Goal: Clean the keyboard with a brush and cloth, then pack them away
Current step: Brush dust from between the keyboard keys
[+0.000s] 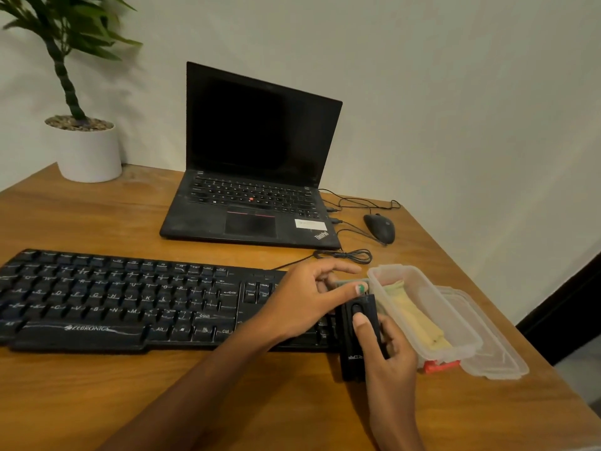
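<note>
The brush [359,333] is gripped by the right hand [388,356], thumb on its slider; its top is pinched by the left hand [304,302], with the keyboard [130,301] beneath and the box [426,312] just right.

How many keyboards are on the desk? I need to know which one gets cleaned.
2: the black external keyboard lies along the near desk edge; the black laptop's built-in keyboard sits behind it, by the wall.
</note>
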{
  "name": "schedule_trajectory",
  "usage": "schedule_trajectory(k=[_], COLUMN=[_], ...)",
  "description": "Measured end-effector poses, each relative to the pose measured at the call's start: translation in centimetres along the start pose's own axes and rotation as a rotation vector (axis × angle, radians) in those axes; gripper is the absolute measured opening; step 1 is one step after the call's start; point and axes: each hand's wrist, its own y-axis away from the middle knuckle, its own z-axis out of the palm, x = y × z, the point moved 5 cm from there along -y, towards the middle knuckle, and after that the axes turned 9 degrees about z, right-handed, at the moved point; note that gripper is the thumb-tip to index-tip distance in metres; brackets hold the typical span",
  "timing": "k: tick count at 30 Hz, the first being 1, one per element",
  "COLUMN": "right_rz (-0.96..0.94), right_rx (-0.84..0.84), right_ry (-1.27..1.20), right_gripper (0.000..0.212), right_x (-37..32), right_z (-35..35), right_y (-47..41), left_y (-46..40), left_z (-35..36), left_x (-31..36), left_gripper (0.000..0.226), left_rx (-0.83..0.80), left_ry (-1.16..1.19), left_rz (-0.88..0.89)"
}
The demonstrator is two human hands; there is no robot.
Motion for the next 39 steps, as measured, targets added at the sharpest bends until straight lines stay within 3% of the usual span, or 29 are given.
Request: schedule_trajectory(k=[3,6,8,10,13,14,18,25,33,39], right_rz=[0.004,0.024,0.021,0.011,-0.030,-0.055,-0.198,-0.312,-0.204,-0.137], right_rx=[0.020,0.096,0.138,0.171,0.195,0.200,0.199,0.104,-0.174,-0.170], right_ry=[-0.016,-0.094,-0.101,-0.092,-0.130,-0.133,-0.028,0.202,0.667,0.843], right_gripper=[0.021,0.031,0.032,0.034,0.025,0.032,0.053,0.044,0.015,0.016], right_x=[0.3,0.5,0.4,0.4,0.1,-0.1,-1.0,-5.0,-8.8,-7.1], right_z=[-0.1,-0.6,-0.9,-1.1,-1.3,-1.3,-1.3,-1.0,1.8,3.9], right_y=[-0.1,-0.1,-0.1,0.0,0.3,0.5,0.7,-1.9,-7.6,-10.0], left_y=[-0.2,-0.7,-0.5,0.2,1.0,1.1,0.9,1.0,1.1,1.2], left_z=[-0.8,-2.7,-4.2,-5.4,-5.9,-5.7,-4.4,-4.3,-4.2,-4.3], left_x=[0.1,0.6,-0.2,-1.7,-2.6,-2.4,-1.9,-2.0,-1.4,-1.5], left_gripper=[0.039,0.065,0.090,0.112,0.129,0.131,0.136,0.135,0.133,0.137], left_rx=[-0.023,-0.123,-0.252,-0.379,-0.493,-0.516,-0.584,-0.589,-0.560,-0.553], left_ry=[-0.121,-0.552,-0.842,-0.955,-0.948,-0.943,-0.996,-1.030,-0.965,-0.970], left_rz=[-0.003,-0.053,-0.212,-0.383,-0.499,-0.500,-0.420,-0.366,-0.350,-0.342])
